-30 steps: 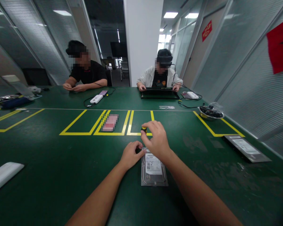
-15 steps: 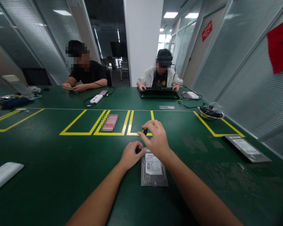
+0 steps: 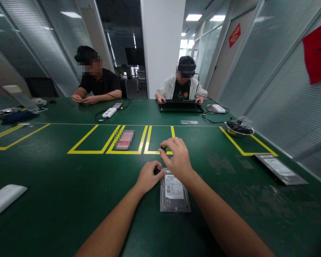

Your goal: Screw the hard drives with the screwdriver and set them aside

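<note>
A silver hard drive (image 3: 173, 191) with a white label lies flat on the green table. My left hand (image 3: 149, 177) grips its far left corner, thumb on the top face and fingers curled at the edge. Between the thumb and fingers of my right hand (image 3: 178, 157) is the short yellow-and-black handle of a screwdriver (image 3: 164, 148), held upright. Its thin shaft points down at the far end of the drive, close to my left fingertips. The exact spot where the tip meets the drive is too small to make out.
Yellow tape outlines (image 3: 125, 152) cross the table, with a blurred pinkish item (image 3: 125, 139) inside one. To the right are another hard drive (image 3: 279, 169) and a metal bowl of dark parts (image 3: 240, 129). A white object (image 3: 5, 200) lies left. Two people sit opposite; one holds a black panel (image 3: 185, 106).
My right thumb has shifted slightly right along the screwdriver handle, and the fingers have moved a little. My left hand and the hard drive stay where they were.
</note>
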`<state>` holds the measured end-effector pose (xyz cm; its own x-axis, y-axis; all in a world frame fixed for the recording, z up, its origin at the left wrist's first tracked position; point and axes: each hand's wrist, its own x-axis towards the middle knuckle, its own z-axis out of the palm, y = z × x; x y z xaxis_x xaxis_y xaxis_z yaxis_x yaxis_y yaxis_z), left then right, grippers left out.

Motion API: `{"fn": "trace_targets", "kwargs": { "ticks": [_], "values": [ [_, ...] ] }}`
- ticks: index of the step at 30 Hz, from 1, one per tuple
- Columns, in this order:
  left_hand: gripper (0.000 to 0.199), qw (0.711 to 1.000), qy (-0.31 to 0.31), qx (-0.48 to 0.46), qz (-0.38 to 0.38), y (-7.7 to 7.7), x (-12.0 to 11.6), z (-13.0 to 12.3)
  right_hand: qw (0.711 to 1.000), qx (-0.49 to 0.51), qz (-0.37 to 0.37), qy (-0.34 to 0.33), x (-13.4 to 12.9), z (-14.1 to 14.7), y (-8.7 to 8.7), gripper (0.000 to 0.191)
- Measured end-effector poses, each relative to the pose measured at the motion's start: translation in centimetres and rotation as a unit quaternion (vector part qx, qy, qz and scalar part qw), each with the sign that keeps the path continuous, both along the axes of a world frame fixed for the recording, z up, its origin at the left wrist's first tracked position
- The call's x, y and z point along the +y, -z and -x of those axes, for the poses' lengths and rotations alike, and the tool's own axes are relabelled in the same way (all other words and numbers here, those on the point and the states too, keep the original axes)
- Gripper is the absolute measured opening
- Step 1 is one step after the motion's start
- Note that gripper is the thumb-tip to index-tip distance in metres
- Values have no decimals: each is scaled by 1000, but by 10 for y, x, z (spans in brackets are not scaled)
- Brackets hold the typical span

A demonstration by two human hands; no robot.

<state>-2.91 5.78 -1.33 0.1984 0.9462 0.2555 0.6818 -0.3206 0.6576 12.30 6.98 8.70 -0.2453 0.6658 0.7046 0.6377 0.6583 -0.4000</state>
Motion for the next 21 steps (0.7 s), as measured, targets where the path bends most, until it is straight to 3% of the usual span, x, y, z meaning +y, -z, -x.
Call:
{"fn": "trace_targets", "kwargs": {
  "ticks": [3,12,21],
  "values": [
    [19,1000,5,-5,1,0,0,0,1000,2,-4,-11,0,0,0,21],
    [19,1000,1,-7,0,0,0,0,1000,-14,-2,6,0,-1,-2,10],
    [19,1000,1,-4,2,1,1,1,1000,-3,-2,-2,0,0,0,14]
  ]
}}
